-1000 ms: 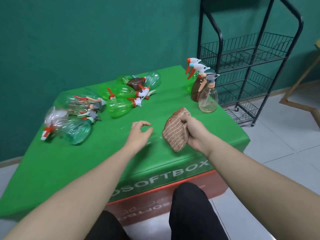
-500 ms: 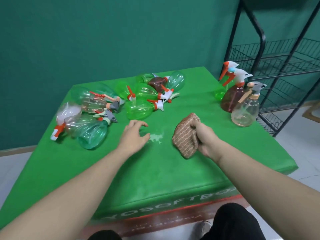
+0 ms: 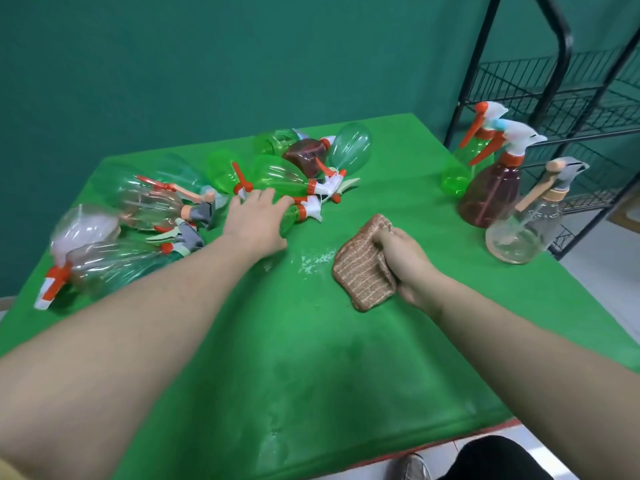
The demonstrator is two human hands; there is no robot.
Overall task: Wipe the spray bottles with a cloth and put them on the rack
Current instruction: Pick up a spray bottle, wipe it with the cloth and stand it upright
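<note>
Several spray bottles lie in a heap at the back left of the green table (image 3: 311, 358). My left hand (image 3: 256, 223) reaches into the heap, its fingers stretched over a lying green bottle with an orange collar (image 3: 294, 213). My right hand (image 3: 405, 261) grips a bunched brown striped cloth (image 3: 360, 271) that rests on the table. Three bottles stand upright at the table's right edge: a green one (image 3: 457, 178), a brown one (image 3: 491, 192) and a clear one (image 3: 519, 233). The black wire rack (image 3: 561, 81) stands just beyond them.
A small wet patch (image 3: 311, 263) glistens on the table between my hands. The dark green wall (image 3: 207, 64) rises right behind the table. My dark-trousered knee (image 3: 495, 459) shows below the table's front edge, over a light tiled floor.
My left hand has moved forward from the bare table onto the lying green bottle. The view has shifted closer and leftwards. My right hand still holds the cloth in the same place.
</note>
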